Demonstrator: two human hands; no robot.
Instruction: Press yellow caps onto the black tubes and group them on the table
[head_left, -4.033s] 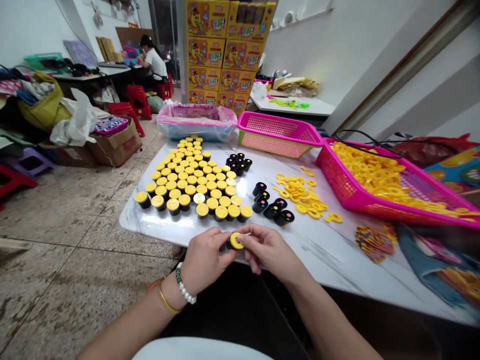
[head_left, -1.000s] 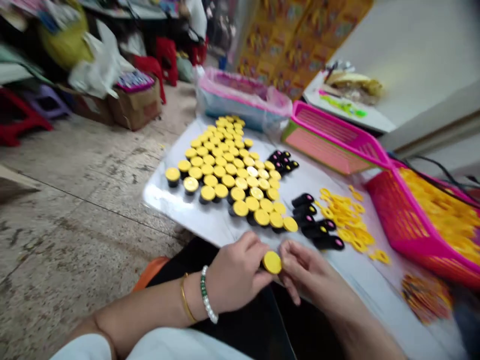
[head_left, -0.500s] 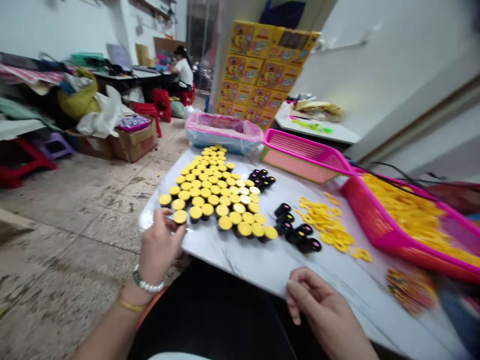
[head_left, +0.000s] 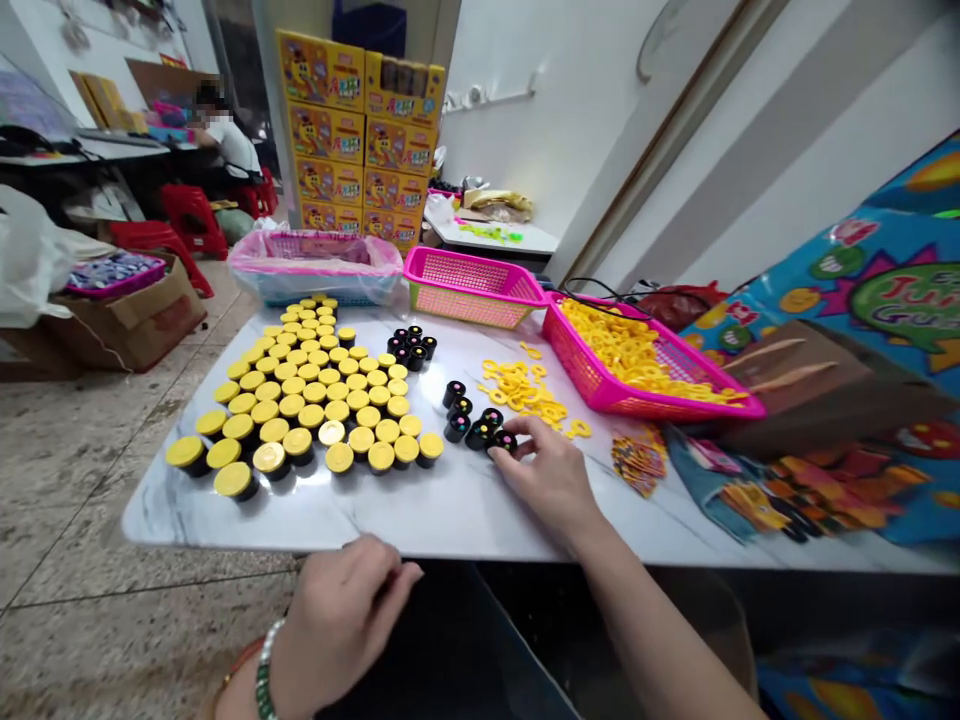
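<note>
My right hand point(head_left: 551, 475) has its thumb and fingers around a small black cup point(head_left: 505, 441) at the near end of a small group of black cups point(head_left: 481, 432); coloured dots show in their tops. My left hand point(head_left: 349, 605) is at the table's front edge, its fingers curled inward and the thumb pointing right. I see nothing in it, though its palm side is hidden. Many black cups with yellow lids point(head_left: 292, 405) stand upright in a close cluster on the left half of the marble-patterned table point(head_left: 450, 515). Behind, another group of black cups point(head_left: 411, 347) stands together.
Loose yellow rings point(head_left: 525, 392) lie right of the cups. A pink basket point(head_left: 600, 385) holds more yellow pieces. A second pink basket point(head_left: 472, 290) and a plastic-lined tub point(head_left: 315, 268) line the back edge. Printed cards point(head_left: 639, 462) lie at right. A person point(head_left: 229, 140) sits far off.
My view has turned right. My left hand has left the yellow-lidded cup at the near left corner and drawn back to the table edge. My right hand has reached forward onto a black cup.
</note>
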